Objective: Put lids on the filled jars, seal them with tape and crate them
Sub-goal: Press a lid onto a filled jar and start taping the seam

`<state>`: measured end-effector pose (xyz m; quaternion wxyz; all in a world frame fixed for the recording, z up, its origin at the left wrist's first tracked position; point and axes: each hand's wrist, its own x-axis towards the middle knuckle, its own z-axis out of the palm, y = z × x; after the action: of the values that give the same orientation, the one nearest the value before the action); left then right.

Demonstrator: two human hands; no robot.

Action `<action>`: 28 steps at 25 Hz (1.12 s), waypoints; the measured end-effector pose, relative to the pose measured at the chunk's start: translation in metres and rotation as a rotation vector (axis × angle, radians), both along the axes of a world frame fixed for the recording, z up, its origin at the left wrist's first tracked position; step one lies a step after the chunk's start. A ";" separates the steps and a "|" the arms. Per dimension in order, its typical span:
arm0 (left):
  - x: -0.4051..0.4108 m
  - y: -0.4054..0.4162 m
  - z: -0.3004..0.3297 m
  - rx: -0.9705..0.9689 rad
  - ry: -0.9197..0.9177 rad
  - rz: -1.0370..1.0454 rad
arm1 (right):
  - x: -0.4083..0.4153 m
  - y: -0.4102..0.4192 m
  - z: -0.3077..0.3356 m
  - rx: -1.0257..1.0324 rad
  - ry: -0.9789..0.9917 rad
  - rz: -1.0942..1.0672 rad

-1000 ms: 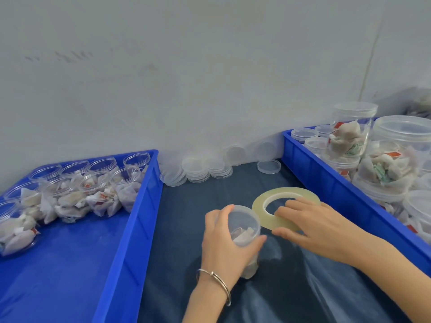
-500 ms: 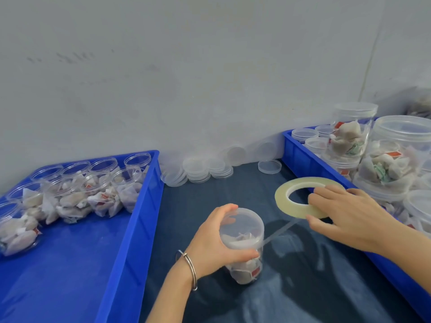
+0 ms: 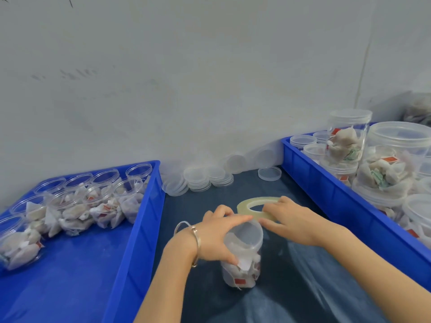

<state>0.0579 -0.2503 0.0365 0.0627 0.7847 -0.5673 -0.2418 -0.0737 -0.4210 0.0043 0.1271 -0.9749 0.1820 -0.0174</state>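
Both hands are busy: my left hand [image 3: 215,238] grips the lidded clear plastic jar [image 3: 242,255], my right hand [image 3: 291,220] pinches the translucent tape ring [image 3: 247,206] at its one o'clock. Slack tape could wrinkle, leaving the seal loose.

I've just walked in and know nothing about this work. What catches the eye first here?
At the centre, the left hand grips a lidded jar of wrapped packets while the right hand holds a tape roll against it. Blue crates flank the dark mat: open jars on the left, lidded jars stacked on the right.

Clear plastic jar [image 3: 242,259], glossy tape [image 3: 247,206]
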 end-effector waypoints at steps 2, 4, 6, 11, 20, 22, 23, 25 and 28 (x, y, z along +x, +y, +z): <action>-0.017 -0.007 0.001 0.059 -0.170 0.036 | 0.001 0.007 0.001 0.037 -0.018 -0.007; -0.043 -0.017 -0.009 0.108 -0.230 0.168 | 0.000 0.013 0.000 0.005 -0.066 0.006; -0.063 -0.026 -0.024 0.081 -0.307 0.307 | -0.003 0.013 0.000 0.004 -0.083 0.008; -0.056 -0.019 -0.051 -0.312 -0.463 0.305 | -0.022 -0.011 0.006 -0.072 0.034 0.041; -0.019 -0.006 -0.030 -0.188 -0.022 0.117 | -0.005 -0.006 -0.001 -0.018 -0.042 0.076; -0.028 -0.009 -0.035 -0.247 -0.046 0.196 | 0.000 0.002 -0.008 -0.006 -0.082 0.054; -0.034 -0.011 -0.039 -0.346 -0.067 0.265 | 0.002 0.006 -0.010 -0.006 -0.099 0.032; -0.046 -0.015 -0.047 -0.595 -0.111 0.420 | 0.004 0.011 -0.016 -0.014 -0.135 -0.010; -0.046 -0.019 -0.053 -0.768 -0.176 0.475 | 0.005 0.011 -0.019 0.098 -0.153 -0.034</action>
<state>0.0117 -0.2689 -0.0163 0.3542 0.8305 -0.4233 0.0747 -0.0690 -0.4097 -0.0147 0.1877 -0.9602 0.1888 -0.0848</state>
